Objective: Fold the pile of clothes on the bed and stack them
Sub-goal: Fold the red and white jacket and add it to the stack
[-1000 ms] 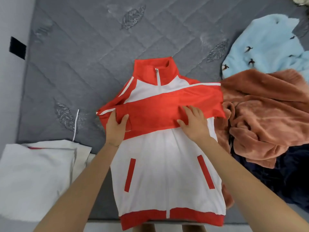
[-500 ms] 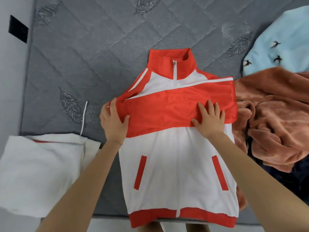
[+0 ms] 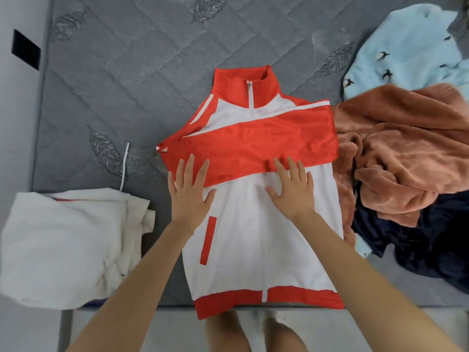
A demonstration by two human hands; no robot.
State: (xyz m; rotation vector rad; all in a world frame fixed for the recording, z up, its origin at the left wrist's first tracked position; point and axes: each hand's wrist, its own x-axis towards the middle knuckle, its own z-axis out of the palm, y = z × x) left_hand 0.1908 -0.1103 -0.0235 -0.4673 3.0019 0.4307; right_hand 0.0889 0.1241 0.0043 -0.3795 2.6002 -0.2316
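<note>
1. A red and white zip-front track jacket [image 3: 258, 237] lay face up on the grey quilted mattress [image 3: 127, 85], collar away from the person and red hem at the near edge of the mattress.
2. A red sleeve was folded across the jacket's chest and hid the panel beneath it. The right forearm covered the jacket's right pocket stripe.
3. To the right of the jacket, and touching it, lay a rust-brown fleece garment [image 3: 406, 148]. It partly covered a dark navy garment [image 3: 431, 245], whose shape could not be made out.
4. Beyond the jacket's right shoulder, a pale blue fleece with small bird motifs [image 3: 406, 52] was cut off by the frame edge.
5. To the left of the jacket sat a folded white garment [image 3: 63, 245], apart from it.
6. The left hand [image 3: 189, 196] lay palm down on the jacket's left side, fingers straight and spread, tips over the lower edge of the folded sleeve, grasping nothing.
7. The right hand [image 3: 291, 193] lay likewise flat at mid-chest, fingers extended to that same sleeve edge, grasping nothing.
</note>
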